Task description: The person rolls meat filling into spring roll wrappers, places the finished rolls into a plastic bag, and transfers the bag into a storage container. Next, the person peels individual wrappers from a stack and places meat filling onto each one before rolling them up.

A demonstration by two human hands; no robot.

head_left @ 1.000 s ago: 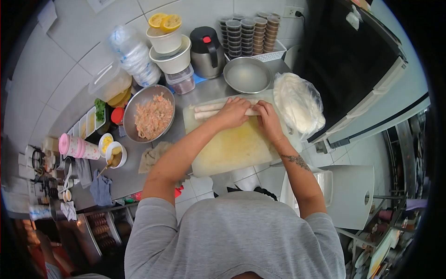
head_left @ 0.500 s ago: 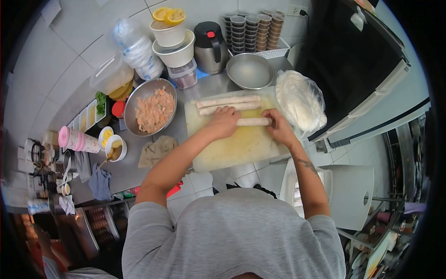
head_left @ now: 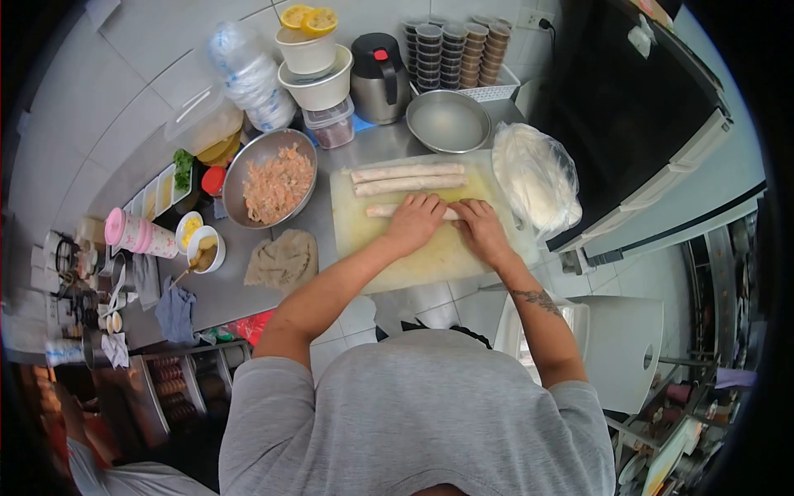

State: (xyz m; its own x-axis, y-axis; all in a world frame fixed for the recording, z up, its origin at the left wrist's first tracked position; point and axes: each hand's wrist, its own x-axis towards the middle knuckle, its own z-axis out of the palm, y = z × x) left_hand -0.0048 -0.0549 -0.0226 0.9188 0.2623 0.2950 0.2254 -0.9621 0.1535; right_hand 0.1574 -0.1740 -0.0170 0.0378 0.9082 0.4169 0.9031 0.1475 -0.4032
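Observation:
On a yellowish-white cutting board (head_left: pixel 397 269), a long uncooked spring roll (head_left: pixel 381 211) lies crosswise under my hands. My left hand (head_left: pixel 416 220) curls over its middle, fingertips at its far side. My right hand (head_left: pixel 482 232) grips the right end, thumb and fingers close together; that end is mostly hidden. Just beyond, two more pale rolls, a far roll (head_left: pixel 407 172) and a nearer roll (head_left: pixel 409 186), lie side by side. Left of the board stands a steel bowl (head_left: pixel 234 202) of shredded orange filling (head_left: pixel 277 185). A plastic bag (head_left: pixel 538 182) with pale wrappers rests at the board's right.
Behind the board are a shallow metal pan (head_left: pixel 448 122), a steel jug (head_left: pixel 379 78) and stacked lidded cups (head_left: pixel 453 54). A crumpled cloth (head_left: pixel 282 259) lies left of the board, near small white bowls (head_left: pixel 205 249). A dark fridge (head_left: pixel 628 124) stands right. Another person's arm (head_left: pixel 74 417) shows lower left.
The spring roll now extends out left of my left hand. My right hand has moved left, close beside my left hand. The first two rolls lie slightly apart. The view has shifted a little.

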